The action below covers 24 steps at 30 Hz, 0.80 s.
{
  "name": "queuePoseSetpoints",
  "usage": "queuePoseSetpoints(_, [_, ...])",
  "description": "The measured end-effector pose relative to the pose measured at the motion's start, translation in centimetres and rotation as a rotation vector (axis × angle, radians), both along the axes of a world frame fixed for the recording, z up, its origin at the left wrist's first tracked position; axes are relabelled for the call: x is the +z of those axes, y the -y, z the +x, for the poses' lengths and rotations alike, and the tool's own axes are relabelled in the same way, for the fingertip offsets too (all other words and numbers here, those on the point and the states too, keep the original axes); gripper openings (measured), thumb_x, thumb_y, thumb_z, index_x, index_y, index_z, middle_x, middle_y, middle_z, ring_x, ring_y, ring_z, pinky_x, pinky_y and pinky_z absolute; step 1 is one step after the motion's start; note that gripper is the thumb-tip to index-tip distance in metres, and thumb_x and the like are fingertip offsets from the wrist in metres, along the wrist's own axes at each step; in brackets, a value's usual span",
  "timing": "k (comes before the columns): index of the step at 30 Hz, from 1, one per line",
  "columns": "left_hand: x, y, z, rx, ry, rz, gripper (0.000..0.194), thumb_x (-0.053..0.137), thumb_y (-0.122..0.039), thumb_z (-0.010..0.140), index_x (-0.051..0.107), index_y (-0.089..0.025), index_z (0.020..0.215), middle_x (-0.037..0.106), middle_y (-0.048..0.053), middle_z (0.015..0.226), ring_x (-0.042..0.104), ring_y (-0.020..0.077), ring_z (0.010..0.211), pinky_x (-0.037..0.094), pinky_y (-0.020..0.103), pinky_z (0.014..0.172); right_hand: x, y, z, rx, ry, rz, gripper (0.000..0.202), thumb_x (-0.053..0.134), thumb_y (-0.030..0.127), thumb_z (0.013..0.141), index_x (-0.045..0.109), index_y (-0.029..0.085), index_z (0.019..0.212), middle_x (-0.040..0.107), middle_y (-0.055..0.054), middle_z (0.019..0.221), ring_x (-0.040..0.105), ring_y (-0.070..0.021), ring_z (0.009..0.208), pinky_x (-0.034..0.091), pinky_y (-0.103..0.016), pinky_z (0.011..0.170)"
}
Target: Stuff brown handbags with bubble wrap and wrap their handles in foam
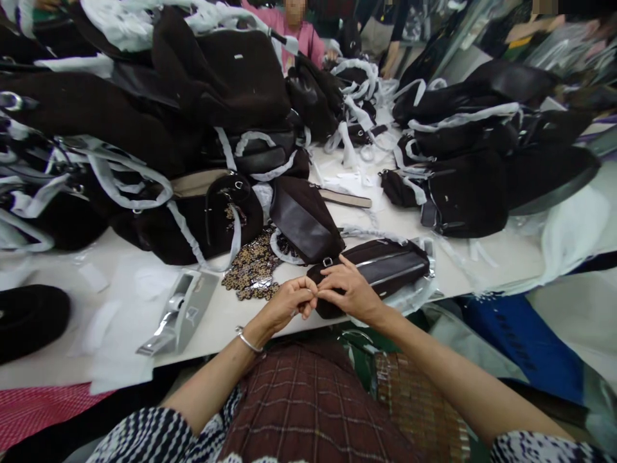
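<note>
Basically, left hand (292, 299) and right hand (351, 289) meet fingertip to fingertip, both pinching; can't tell on what, too small. Bag (398, 263) lies at the table's (226, 321) near edge, long axis roughly along it, ring (328, 262) end pointing left, partly hidden by right hand. Trims (253, 263) lie near left hand.

Tabletop (224, 318): white, partly bare along the near edge.
Left bag heap (236, 74): dark bags piled toward the far side, handles wrapped in white.
Right bag heap (470, 196): dark bags, likewise wrapped.
Black bag (400, 262): near centre, lying flat.
Flower-shaped pieces (250, 265): gold and dark, loose pile.
Grey box (193, 315): near left, shiny.
White sheets (123, 321): near left, spread.
</note>
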State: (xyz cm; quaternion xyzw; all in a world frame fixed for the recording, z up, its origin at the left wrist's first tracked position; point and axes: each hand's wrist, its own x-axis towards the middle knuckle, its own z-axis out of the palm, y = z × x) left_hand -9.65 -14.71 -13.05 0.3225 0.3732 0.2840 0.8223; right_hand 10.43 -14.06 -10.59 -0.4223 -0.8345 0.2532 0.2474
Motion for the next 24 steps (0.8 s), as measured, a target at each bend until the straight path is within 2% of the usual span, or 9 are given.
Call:
queuePoseSetpoints(3, [0.2,-0.1,-0.2,-0.044,-0.033,0.064,0.016,0.063,-0.025,0.077,0.054,-0.014,0.083,0.060,-0.001,0.065,0.048,0.0058,0.045,0.035,0.018,0.044,0.0,-0.5,-0.5,-0.040,-0.015,-0.190,0.009,0.074,0.027,0.081,0.069,0.023,0.075,0.072,0.001,0.085,0.063,-0.0200,0.103,0.021,-0.056,0.114])
queuePoseSetpoints(6, [0.5,-0.2,-0.3,-0.093,-0.135,0.200,0.022,0.062,-0.034,0.083,0.052,-0.015,0.080,0.058,-0.002,0.066,0.047,0.0059,0.048,0.036,0.018,0.047,0.4,-1.2,-0.9,-0.032,0.048,-0.221,0.011,0.077,0.022,0.076,0.066,0.021,0.072,0.068,0.002,0.080,0.062,-0.0173,0.091,0.024,-0.050,0.113])
queuePoseSetpoints(8, [0.5,-0.3,-0.4,-0.118,-0.257,0.303,0.023,0.058,-0.036,0.086,0.051,-0.016,0.078,0.056,-0.004,0.064,0.046,0.0064,0.049,0.036,0.018,0.048,0.7,-1.6,-1.2,-0.052,0.105,-0.203,0.014,0.079,0.021,0.073,0.065,0.020,0.078,0.066,0.003,0.078,0.060,-0.0156,0.084,0.029,-0.046,0.110])
queuePoseSetpoints(11, [0.0,-0.3,-0.6,-0.152,-0.362,0.429,0.015,0.052,-0.032,0.089,0.049,-0.018,0.086,0.056,-0.005,0.066,0.049,0.0079,0.051,0.038,0.019,0.050,0.8,-2.1,-1.5,-0.010,0.195,-0.158,0.022,0.080,0.026,0.073,0.068,0.021,0.090,0.067,0.002,0.082,0.058,-0.0164,0.086,0.035,-0.040,0.103])
queuePoseSetpoints(14, [-0.6,-0.1,-0.7,-0.144,-0.423,0.507,0.012,0.050,-0.029,0.090,0.044,-0.021,0.096,0.059,-0.007,0.068,0.054,0.0101,0.053,0.042,0.021,0.053,0.8,-2.3,-1.7,0.085,0.295,-0.084,0.016,0.076,0.035,0.079,0.073,0.023,0.089,0.067,-0.002,0.091,0.056,-0.0190,0.092,0.036,-0.041,0.101])
queuePoseSetpoints(17, [-0.7,0.1,-0.7,-0.155,-0.621,0.632,0.011,0.050,-0.027,0.092,0.047,-0.021,0.100,0.062,-0.006,0.067,0.059,0.0126,0.056,0.045,0.023,0.060,0.3,-2.1,-1.8,0.115,0.365,0.013,0.011,0.074,0.032,0.081,0.074,0.022,0.082,0.067,-0.003,0.095,0.055,-0.0206,0.096,0.029,-0.046,0.109])
queuePoseSetpoints(20, [-0.6,0.2,-0.7,-0.232,-0.832,0.863,0.011,0.045,-0.026,0.095,0.055,-0.020,0.095,0.066,0.000,0.075,0.066,0.0172,0.068,0.046,0.027,0.068,-0.4,-1.7,-1.7,0.154,0.367,0.117,0.006,0.072,0.025,0.078,0.072,0.020,0.082,0.068,-0.002,0.095,0.055,-0.0200,0.097,0.022,-0.045,0.116])
queuePoseSetpoints(24, [-1.1,0.4,-0.9,-0.243,-0.949,1.092,0.017,0.042,-0.020,0.096,0.060,-0.020,0.095,0.070,0.004,0.089,0.068,0.0191,0.083,0.048,0.027,0.075,-1.4,-1.4,-1.5,0.194,0.324,0.242,0.006,0.065,0.024,0.081,0.069,0.021,0.079,0.070,0.000,0.098,0.058,-0.0184,0.100,0.017,-0.044,0.120])
